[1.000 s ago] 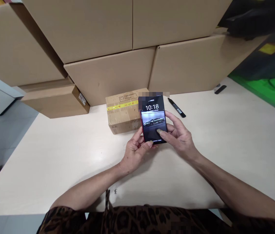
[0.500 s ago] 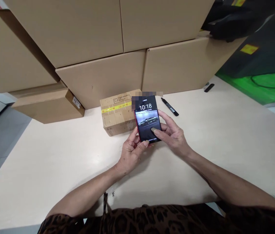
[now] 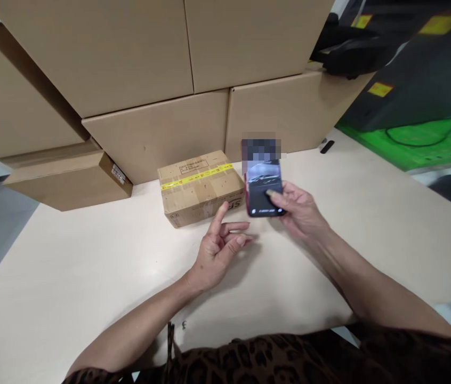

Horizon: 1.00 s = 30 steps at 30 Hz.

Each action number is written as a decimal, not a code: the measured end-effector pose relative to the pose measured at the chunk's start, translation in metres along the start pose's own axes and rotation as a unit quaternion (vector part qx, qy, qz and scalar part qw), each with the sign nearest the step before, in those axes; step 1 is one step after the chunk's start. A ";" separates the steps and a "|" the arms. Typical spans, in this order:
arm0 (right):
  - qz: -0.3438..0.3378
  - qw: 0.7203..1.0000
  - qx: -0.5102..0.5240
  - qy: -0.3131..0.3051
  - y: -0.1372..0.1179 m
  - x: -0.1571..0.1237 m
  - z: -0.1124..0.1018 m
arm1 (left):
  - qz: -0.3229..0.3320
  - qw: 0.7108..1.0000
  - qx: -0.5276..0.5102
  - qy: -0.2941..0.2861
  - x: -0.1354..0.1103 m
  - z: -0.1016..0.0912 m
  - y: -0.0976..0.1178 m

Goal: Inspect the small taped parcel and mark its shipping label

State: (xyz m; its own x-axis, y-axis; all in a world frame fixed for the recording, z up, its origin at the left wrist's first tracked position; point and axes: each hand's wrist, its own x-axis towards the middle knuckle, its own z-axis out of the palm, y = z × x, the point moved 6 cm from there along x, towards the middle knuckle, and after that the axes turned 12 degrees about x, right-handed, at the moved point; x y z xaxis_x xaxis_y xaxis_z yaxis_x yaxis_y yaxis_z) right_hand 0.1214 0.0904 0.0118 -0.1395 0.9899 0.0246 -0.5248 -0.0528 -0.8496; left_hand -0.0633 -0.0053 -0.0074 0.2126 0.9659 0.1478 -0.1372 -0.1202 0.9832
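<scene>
The right hand (image 3: 299,210) was clasped around a red-edged smartphone (image 3: 264,189) just right of centre in the frame, its thumb across the screen, beside a yellow-taped cardboard parcel (image 3: 197,188). The left hand (image 3: 219,253) was open and empty, its fingers loosely spread, lower in the frame over the pale surface (image 3: 89,277).

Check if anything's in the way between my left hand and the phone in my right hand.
Nothing visible stands in the way. The left hand is open, with only a gap above the table between it and the smartphone held in the right hand. The taped cardboard box sits behind them, not between.
</scene>
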 end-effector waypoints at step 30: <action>0.083 0.916 -0.358 0.160 -0.034 0.060 -0.152 | -0.014 0.997 0.069 0.012 -0.003 -0.009 -0.024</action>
State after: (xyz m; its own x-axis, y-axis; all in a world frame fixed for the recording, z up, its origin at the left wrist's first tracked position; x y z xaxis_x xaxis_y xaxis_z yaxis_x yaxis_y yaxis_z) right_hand 0.2587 0.1714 -0.0380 0.1469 0.9700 -0.1937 0.1833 -0.2191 -0.9583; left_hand -0.0698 -0.0035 -0.0327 0.1911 0.9744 0.1185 0.0036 -0.1214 0.9926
